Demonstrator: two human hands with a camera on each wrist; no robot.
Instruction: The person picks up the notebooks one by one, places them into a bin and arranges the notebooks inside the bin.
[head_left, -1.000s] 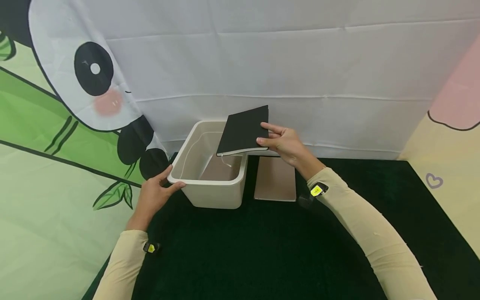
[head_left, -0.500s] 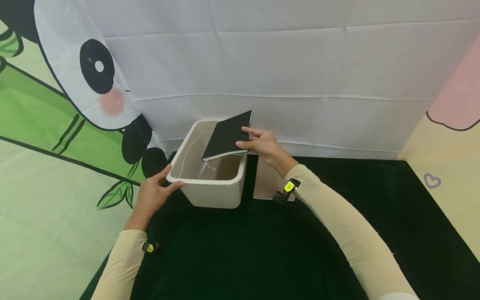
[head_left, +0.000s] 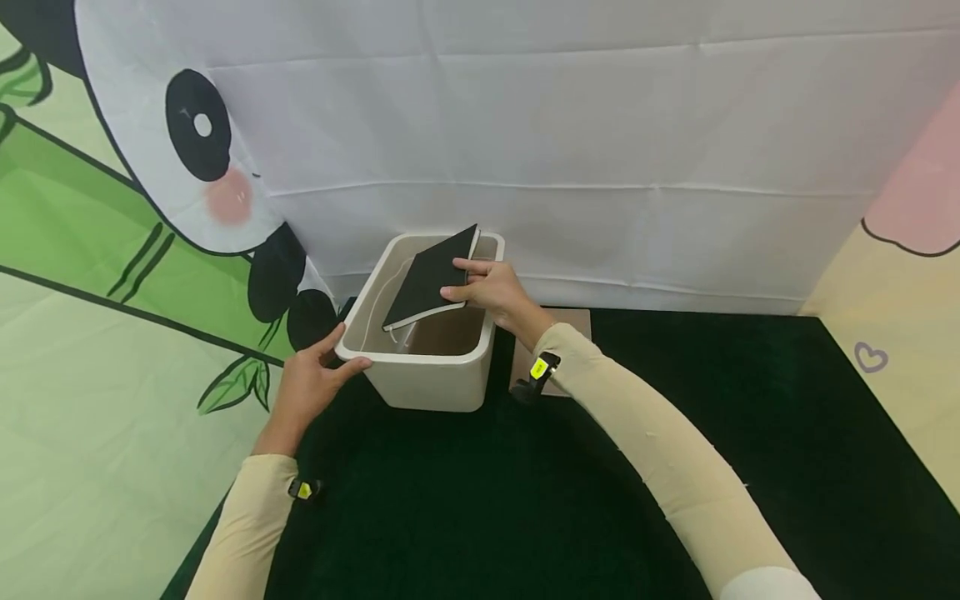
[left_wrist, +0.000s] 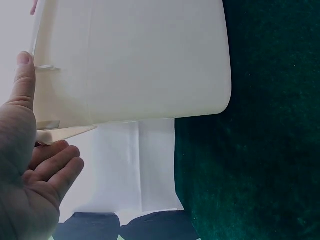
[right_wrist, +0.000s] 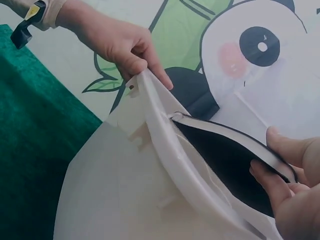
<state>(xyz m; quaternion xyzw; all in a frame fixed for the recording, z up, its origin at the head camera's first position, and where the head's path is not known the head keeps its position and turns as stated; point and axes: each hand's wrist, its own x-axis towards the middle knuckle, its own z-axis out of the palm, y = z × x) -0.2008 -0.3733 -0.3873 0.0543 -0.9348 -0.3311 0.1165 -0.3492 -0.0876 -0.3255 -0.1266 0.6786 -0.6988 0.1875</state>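
Note:
Between thumb and fingers, my right hand [head_left: 495, 293] pinches the right edge of a black notebook [head_left: 429, 279]. Tilted, the notebook hangs in the mouth of a cream plastic bin [head_left: 431, 385], its near left corner below the rim level. A thin pale ribbon [head_left: 393, 337] dangles from its lower edge. My left hand [head_left: 306, 390] grips the bin's near left corner, thumb at the front and fingers along the left side. In the right wrist view, page edges of the notebook [right_wrist: 240, 137] show between the right thumb and fingers. The bin's floor is partly hidden by the notebook.
A pinkish-tan flat book [head_left: 573, 320] lies right of the bin, partly covered by the right forearm. Dark green cloth [head_left: 480, 500] covers the table. Behind stands a white backdrop [head_left: 600, 125] with a printed panda, close to the bin's far side.
My right hand has moved left and slightly down, carrying the black notebook from the bin's right side to over and partly into its mouth. The left hand stays at the bin's corner.

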